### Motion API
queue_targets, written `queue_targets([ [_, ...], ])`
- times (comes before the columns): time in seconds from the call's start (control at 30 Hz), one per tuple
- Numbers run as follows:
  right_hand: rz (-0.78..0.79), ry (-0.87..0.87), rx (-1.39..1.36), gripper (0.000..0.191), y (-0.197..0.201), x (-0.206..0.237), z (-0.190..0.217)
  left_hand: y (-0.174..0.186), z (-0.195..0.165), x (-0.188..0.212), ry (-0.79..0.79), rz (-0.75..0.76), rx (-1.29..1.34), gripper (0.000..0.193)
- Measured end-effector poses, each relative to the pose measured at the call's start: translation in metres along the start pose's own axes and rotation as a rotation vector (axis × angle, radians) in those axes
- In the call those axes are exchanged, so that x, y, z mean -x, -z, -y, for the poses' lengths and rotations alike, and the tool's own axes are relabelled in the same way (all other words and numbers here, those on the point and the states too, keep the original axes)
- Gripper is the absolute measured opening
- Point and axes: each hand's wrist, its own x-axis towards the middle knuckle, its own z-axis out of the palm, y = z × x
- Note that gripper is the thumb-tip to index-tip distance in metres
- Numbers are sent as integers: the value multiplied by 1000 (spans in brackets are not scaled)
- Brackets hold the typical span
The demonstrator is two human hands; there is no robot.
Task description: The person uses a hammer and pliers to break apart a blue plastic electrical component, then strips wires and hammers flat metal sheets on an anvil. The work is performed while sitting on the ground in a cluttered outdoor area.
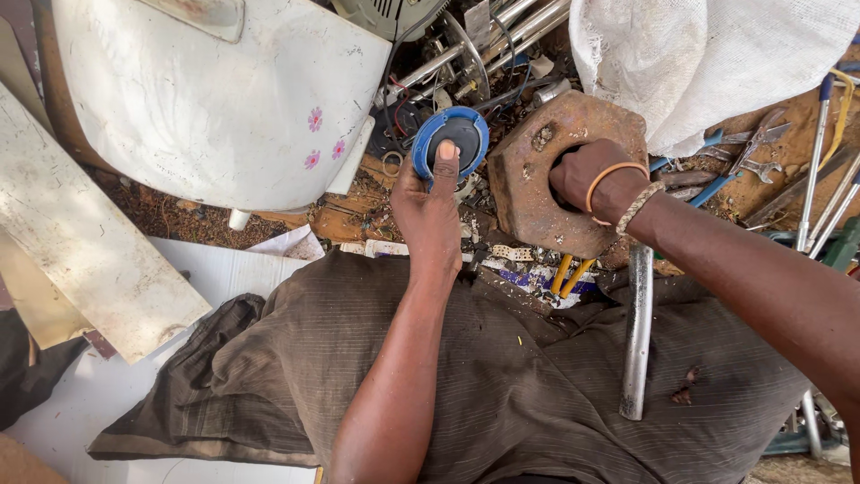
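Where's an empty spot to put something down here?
The white sheet between the long board and brown cloth is bare. Around the blue disc and rusty block, scrap, wires and tools crowd everything.

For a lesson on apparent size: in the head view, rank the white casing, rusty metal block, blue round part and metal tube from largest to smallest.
1. white casing
2. rusty metal block
3. metal tube, though nearer the camera, so unsure
4. blue round part
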Motion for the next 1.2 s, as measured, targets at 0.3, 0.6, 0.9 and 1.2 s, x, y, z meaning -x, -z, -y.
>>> queue_targets([
  [0.3, 33, 48, 56, 11, 4, 6, 2, 7, 3, -1, 21, -1, -79, 44],
  [0.6, 58, 38, 98, 14, 4, 7, 8, 6, 1, 3, 45, 17, -114, 45],
  [0.9, -66, -77, -59, 37, 14, 35, -16, 5, 5, -2, 17, 98, -69, 43],
  [1.2, -66, -342, -770, 44, 5, 97, 42, -2, 20, 3, 34, 204, -208, 43],
])
